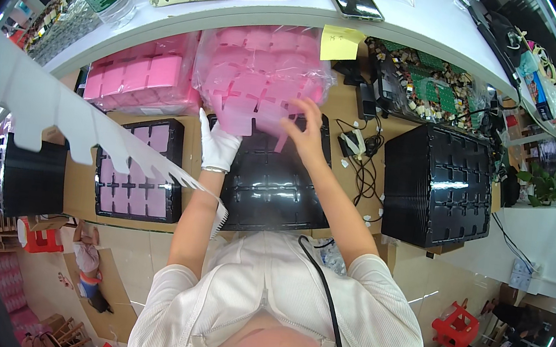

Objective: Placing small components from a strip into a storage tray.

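Observation:
A thin pink foam sheet (pixel 269 118) with cut-out slots is raised over a black plastic tray (pixel 267 189) in front of me. My left hand (pixel 217 147), in a white glove, is at the sheet's lower left corner; one finger sticks up, and the rest are partly hidden by the foam. At the sheet's right side, my bare right hand (pixel 307 134) pinches it between thumb and fingers, with a narrow strip hanging below. Right behind both hands lies a clear plastic bag (pixel 265 54) full of similar pink foam.
Another pink foam bag (pixel 134 76) lies left, behind a black tray (pixel 141 170) with pink pieces in its compartments. A tall black tray stack (pixel 437 186) stands right, near tangled cables (pixel 366 160). A white shelf (pixel 256 15) crosses the back; a white toothed strip (pixel 84 115) hangs at left.

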`<state>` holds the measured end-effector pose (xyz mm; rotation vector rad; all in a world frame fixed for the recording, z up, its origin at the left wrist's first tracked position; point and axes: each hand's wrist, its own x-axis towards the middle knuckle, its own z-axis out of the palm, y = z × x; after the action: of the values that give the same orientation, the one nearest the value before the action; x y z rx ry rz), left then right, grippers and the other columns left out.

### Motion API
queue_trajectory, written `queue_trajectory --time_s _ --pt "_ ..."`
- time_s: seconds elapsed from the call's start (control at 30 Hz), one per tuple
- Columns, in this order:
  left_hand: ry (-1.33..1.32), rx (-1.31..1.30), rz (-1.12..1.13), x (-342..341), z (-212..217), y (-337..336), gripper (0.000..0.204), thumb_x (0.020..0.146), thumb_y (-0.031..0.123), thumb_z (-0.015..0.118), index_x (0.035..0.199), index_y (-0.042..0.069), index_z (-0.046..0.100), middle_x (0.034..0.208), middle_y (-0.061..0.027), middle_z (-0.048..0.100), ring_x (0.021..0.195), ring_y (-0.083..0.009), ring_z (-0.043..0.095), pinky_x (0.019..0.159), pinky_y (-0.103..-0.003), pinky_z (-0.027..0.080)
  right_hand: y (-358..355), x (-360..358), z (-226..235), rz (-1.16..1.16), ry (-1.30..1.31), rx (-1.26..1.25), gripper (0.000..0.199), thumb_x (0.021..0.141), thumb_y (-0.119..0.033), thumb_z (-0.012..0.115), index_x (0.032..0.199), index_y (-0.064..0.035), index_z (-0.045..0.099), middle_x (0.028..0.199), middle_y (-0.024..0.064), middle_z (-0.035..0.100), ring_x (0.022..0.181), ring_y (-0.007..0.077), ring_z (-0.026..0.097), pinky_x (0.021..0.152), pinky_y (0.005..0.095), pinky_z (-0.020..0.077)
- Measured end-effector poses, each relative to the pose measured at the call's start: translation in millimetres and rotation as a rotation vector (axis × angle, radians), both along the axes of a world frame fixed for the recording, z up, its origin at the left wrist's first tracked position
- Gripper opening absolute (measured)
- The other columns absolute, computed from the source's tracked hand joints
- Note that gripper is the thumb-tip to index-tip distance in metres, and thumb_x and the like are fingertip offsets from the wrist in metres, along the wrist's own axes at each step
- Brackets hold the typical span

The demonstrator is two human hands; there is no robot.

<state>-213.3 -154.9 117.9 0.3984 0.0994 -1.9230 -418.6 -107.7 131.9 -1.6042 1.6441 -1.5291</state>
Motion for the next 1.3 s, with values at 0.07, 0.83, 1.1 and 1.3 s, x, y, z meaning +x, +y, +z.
queue_trajectory --time_s 0.07,0.83,1.1,1.3 --pt "-0.214 -0.076 -0.033 11 -16 -2 0.047 0.087 0.045 0.061 0.119 0.012 0.053 0.108 -0.0004 0.061 0.091 -0.0131 0.059 0.075 -0.027 0.049 -1 -9 -31 -0.050 -0.351 0.208 0.069 0.078 -0.030 0.074 0.134 -0.0109 0.040 0.140 0.0144 0.027 0.118 0.0257 0.042 0.102 0.0389 0.0315" --pt "-0.661 0.131 0.094 56 -11 72 0.012 0.090 0.020 0.062 0.097 0.011 0.060 0.072 0.0043 0.057 0.052 -0.0053 0.047 0.049 -0.019 0.041 30 8 -62 0.731 -1.693 0.374 0.048 0.092 -0.030 0.054 0.129 0.0000 0.045 0.122 0.0134 0.055 0.113 0.0241 0.053 0.094 0.0378 0.0435" --pt "-1.807 -0.039 -0.323 86 -11 139 0.038 0.082 0.041 0.069 0.074 0.004 0.067 0.062 0.0001 0.060 0.057 -0.0116 0.054 0.056 -0.026 0.042 133 -65 -86 0.001 -0.611 0.530 0.028 0.078 -0.002 0.067 0.103 -0.0005 0.054 0.082 0.0033 0.064 0.074 0.0100 0.060 0.066 0.0223 0.0469" --pt "-2.138 -0.100 -0.500 105 -45 175 0.047 0.081 0.050 0.064 0.074 0.004 0.067 0.065 -0.0107 0.063 0.059 -0.0202 0.057 0.062 -0.031 0.045 172 -53 -99 -0.124 -0.337 0.601 0.031 0.076 -0.006 0.069 0.103 -0.0017 0.055 0.071 0.0014 0.060 0.062 0.0087 0.053 0.058 0.0229 0.0429"
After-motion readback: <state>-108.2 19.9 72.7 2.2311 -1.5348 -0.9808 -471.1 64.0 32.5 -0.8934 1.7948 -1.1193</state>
